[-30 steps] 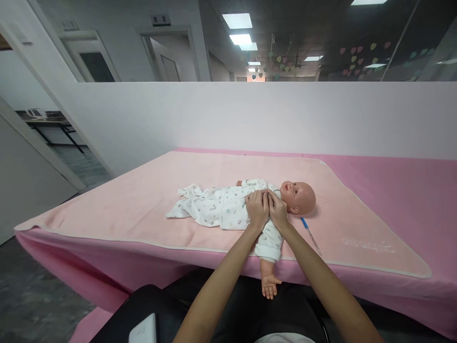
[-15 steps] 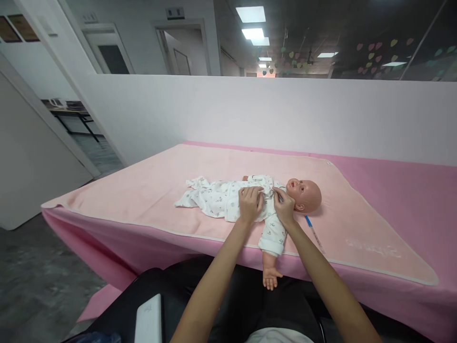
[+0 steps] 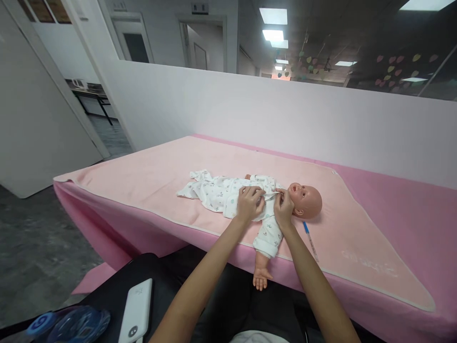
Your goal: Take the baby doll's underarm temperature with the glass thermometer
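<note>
While the baby doll [image 3: 307, 202] lay on its back at the centre of the frame, head toward the right, a seated person's two hands worked at the neck of its white printed romper [image 3: 216, 195]. The left hand [image 3: 249, 202] had its fingers curled narrow and pinched on a fold of cloth at the chest; the right hand [image 3: 284, 209] gripped the collar edge just under the chin. A second earlier the hands had been pressed together over the chest; they had since drawn slightly apart, with a short strip of cloth stretched between them, which suggested the fastening at the neckline was still being handled. The doll had not shifted on the pale pink blanket [image 3: 143, 188], and its near arm [image 3: 262, 269] hung over the table's front edge. A blue-capped pen-like stick [image 3: 310, 237] lay on the blanket right of the head. At lower left, a white slab-shaped device [image 3: 136, 312] rested on the person's dark lap, beside a blue object [image 3: 76, 324].
</note>
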A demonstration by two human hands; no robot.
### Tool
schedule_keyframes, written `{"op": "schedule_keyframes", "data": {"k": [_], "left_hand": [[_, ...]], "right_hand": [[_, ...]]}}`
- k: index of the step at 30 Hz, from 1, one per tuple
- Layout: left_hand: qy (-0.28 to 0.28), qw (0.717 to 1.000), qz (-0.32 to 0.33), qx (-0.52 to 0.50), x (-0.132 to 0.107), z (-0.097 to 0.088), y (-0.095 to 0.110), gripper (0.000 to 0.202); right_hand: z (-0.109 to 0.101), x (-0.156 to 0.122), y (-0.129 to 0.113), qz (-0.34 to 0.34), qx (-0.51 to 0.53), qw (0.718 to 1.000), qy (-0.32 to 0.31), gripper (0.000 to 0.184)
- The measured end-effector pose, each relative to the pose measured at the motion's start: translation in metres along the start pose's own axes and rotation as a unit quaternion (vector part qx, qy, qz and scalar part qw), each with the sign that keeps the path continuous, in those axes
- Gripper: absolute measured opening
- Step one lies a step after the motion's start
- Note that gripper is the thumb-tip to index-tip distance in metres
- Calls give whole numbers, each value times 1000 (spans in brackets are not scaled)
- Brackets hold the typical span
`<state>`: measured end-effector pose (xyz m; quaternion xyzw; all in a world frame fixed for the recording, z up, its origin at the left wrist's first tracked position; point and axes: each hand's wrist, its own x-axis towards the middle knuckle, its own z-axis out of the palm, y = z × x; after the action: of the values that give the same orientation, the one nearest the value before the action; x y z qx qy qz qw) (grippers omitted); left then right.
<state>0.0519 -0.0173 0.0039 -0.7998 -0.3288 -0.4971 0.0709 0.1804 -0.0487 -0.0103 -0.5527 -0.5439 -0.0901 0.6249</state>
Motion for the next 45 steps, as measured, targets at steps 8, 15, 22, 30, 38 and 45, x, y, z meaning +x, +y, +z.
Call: {"op": "schedule_keyframes", "data": {"k": [8,15,22,30,38,45], "left_hand": [[20,999,-12,-29,0,2,0,6],[39,998,-27,-39,1,5,-2,12],[31,998,-29,-37,3,3,1,12],[15,997,-62,-32,2,4,4,14],[22,997,-67,-19,0,7,1,8],[19,997,-71,-15,1,8,3,6]], "right_hand": [[-2,1,-5,3,-20,1000,-13,18],[-1,0,-8,0,-37,999,-11,19],[-2,1,-8,-8,-37,999,-8,22],[-4,3,-8,-22,-51,998,-20,25],[-1,3,-8,-38,-46,998,-22,24],[-2,4,-8,-43,-41,998,-28,23]]}}
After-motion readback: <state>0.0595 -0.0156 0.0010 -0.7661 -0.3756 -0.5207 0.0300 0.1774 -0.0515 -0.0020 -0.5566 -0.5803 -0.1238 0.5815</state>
